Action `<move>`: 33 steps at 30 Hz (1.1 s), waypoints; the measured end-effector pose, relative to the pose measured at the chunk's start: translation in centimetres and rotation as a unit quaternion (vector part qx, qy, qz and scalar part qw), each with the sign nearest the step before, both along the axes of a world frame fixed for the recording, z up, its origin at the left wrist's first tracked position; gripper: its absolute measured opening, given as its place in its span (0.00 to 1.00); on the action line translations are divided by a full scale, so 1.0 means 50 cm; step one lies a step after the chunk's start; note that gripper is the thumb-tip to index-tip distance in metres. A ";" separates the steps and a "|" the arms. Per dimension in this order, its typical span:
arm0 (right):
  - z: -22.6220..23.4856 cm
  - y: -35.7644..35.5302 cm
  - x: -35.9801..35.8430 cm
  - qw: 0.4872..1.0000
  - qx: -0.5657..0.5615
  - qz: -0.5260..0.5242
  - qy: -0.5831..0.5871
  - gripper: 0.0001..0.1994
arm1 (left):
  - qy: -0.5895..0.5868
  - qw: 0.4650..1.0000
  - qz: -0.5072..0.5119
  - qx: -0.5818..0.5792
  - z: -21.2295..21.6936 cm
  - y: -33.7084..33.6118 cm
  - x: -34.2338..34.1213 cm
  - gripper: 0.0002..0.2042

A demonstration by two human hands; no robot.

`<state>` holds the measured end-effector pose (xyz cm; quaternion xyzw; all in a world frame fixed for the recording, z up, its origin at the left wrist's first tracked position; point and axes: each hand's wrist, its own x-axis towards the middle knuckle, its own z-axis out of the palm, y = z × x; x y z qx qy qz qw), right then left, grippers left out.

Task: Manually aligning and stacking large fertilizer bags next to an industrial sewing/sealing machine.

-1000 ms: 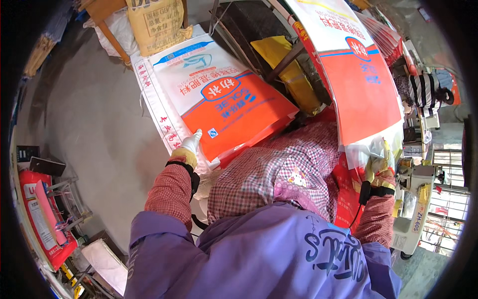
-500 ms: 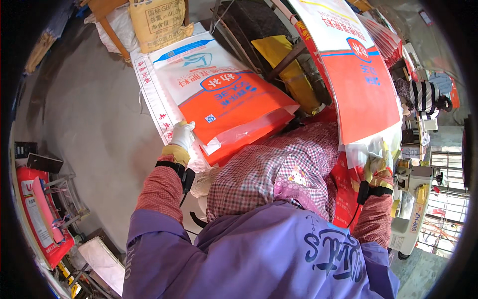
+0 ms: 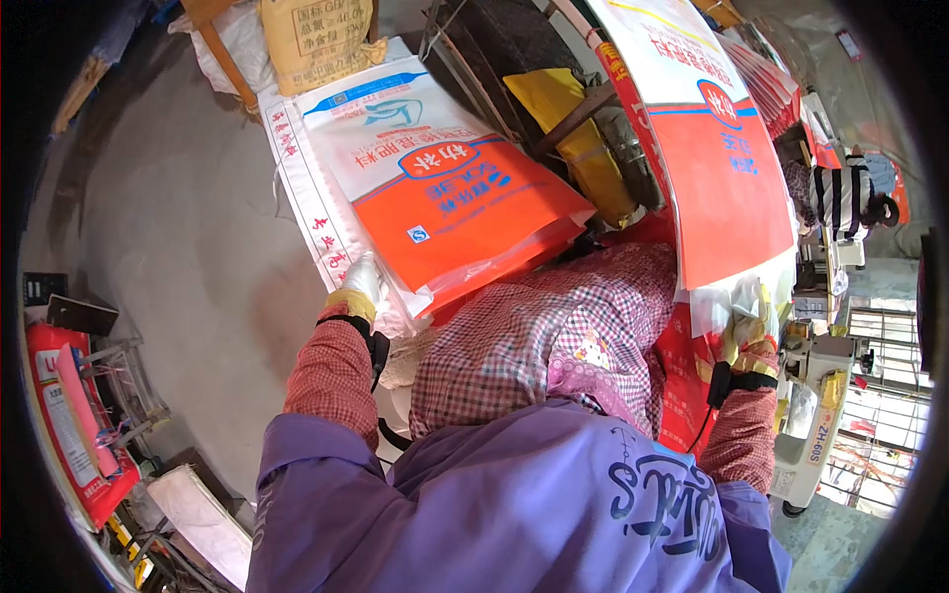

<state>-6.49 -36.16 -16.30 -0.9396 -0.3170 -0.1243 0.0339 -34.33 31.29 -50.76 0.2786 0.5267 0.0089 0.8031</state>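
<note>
A flat stack of orange-and-white woven sacks (image 3: 435,188) lies ahead of me, with clear liner plastic showing at its near end. My left hand (image 3: 363,279), in a white glove with a yellow cuff, touches the near left corner of this stack, beside a white strip with red lettering (image 3: 301,183). Its fingers are blurred. On my right, another orange-and-white sack (image 3: 727,188) slopes down toward me. At its lower end my right hand (image 3: 749,324), in a yellowish glove, is closed on the clear liner (image 3: 720,304), which partly covers the fingers.
A checked apron (image 3: 534,326) covers my lap. Beyond the stack stand a tan sack (image 3: 316,44) and a yellow sack (image 3: 573,138) near a wooden bar. A pale machine (image 3: 816,425) is at the right. Another person (image 3: 840,198) is farther off. At far left lies a red bag (image 3: 74,425).
My left hand has slid slightly nearer, off the orange sack's corner to the white edge beside it. My right hand has stayed almost in place at the liner.
</note>
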 end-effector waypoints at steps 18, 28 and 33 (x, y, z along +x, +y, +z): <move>0.041 0.038 -0.029 0.992 -0.120 -0.043 0.014 0.21 | 0.097 0.942 -0.249 0.202 0.134 -0.005 0.022 0.48; 0.040 0.034 -0.027 0.997 -0.031 -0.051 0.051 0.21 | -0.013 0.994 -0.082 0.070 -0.026 -0.055 -0.002 0.50; 0.042 0.030 -0.032 0.996 -0.021 -0.063 0.061 0.21 | -0.102 0.995 -0.006 -0.023 -0.045 -0.088 0.003 0.50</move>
